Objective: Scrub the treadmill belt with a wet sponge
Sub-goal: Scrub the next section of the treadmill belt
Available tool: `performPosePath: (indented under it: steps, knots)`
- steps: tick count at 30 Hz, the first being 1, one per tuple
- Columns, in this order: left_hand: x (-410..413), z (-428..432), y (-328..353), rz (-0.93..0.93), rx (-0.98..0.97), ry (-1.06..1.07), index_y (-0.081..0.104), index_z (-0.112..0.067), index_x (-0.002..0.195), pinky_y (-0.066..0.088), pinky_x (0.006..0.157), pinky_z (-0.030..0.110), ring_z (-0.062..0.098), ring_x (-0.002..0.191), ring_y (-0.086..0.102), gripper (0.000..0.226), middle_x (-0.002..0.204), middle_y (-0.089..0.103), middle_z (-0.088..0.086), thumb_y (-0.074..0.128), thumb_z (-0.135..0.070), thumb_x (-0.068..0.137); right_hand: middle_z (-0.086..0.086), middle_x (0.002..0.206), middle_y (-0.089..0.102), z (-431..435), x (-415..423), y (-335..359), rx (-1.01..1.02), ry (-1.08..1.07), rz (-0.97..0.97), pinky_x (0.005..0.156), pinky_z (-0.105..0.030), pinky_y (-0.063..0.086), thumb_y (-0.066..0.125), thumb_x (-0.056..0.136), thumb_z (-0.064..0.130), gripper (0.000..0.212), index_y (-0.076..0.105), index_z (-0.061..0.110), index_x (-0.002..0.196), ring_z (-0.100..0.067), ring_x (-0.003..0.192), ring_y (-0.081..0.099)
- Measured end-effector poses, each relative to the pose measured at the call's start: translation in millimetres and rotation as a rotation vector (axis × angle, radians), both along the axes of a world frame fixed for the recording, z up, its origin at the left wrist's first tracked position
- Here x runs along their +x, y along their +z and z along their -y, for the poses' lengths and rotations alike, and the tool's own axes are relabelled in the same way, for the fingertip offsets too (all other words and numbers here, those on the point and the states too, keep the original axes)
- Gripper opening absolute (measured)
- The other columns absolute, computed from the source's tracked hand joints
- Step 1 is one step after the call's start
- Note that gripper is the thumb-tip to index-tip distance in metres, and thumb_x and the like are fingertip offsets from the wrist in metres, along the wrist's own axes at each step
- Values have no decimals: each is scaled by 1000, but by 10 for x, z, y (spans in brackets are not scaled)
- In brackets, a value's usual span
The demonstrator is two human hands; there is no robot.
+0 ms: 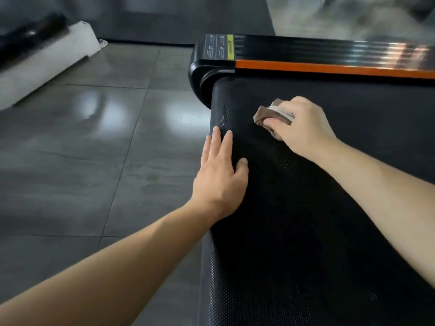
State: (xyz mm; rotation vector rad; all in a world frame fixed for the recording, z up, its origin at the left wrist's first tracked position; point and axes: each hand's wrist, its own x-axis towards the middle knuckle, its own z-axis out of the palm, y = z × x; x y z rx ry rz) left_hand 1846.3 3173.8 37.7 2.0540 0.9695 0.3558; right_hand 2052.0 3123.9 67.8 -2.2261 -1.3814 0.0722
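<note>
The black textured treadmill belt [306, 220] fills the right half of the view, and its rounded end curves down at the left. My right hand [303, 125] grips a brown sponge [262, 115] with a pale layer and holds it down on the belt near the rear end. My left hand [221, 170] lies flat with straight fingers on the belt's rounded end, just left of the sponge. Most of the sponge is hidden under my fingers.
A black side rail with an orange stripe [329, 67] and a warning label [219, 49] runs along the far side of the belt. Glossy grey floor tiles [94, 149] lie to the left. A white block [47, 67] with a black object on it sits at the far left.
</note>
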Motion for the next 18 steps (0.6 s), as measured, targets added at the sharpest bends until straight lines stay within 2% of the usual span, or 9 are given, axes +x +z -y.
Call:
performPosePath:
  steps: [4,6,8,10,14,16,18]
  knots:
    - [13,14,5,-9,17,-5,10,-34,163,13,115,28,-2,153,-15,66,170,-10,-19,41,-37,105,-2,101,68,-544,370,27,73,-289,19,79,-43,53,64,93,44,27,74,23,107,-26,96,65]
    - [16,7,6,-11,20,-2,11,-35,163,14,116,28,-2,153,-16,66,170,-11,-20,42,-37,105,0,99,67,-678,283,-32,91,-218,81,76,-39,49,64,93,45,28,74,24,108,-24,94,62]
    - [14,5,6,-13,22,0,11,-36,163,15,116,28,-2,153,-16,67,170,-11,-20,42,-37,104,-2,95,61,-680,159,-90,76,-31,102,71,-35,43,67,91,45,29,75,22,107,-24,88,57]
    - [25,1,8,-13,23,-3,10,-37,163,15,117,28,-2,152,-17,67,169,-11,-20,41,-38,104,-6,99,63,-710,273,-62,45,-25,143,73,-35,43,68,91,47,31,75,24,111,-26,92,59]
    - [23,15,16,-34,33,-3,9,-36,163,19,121,34,-2,152,-18,66,169,-13,-20,40,-38,104,-6,110,70,-920,577,-7,56,-397,102,74,-34,43,64,95,45,32,72,21,113,-28,104,64]
    - [18,15,23,-36,28,-4,9,-36,163,19,122,35,-1,152,-18,67,169,-13,-20,40,-37,104,-7,114,67,-934,408,-54,68,-324,167,77,-34,43,63,95,45,35,71,19,117,-28,105,61]
    - [17,9,30,-31,27,-6,9,-36,163,17,123,35,-1,153,-18,67,170,-12,-19,41,-37,104,-7,108,63,-883,258,-89,49,-125,151,75,-33,39,64,94,48,35,72,19,112,-26,96,56]
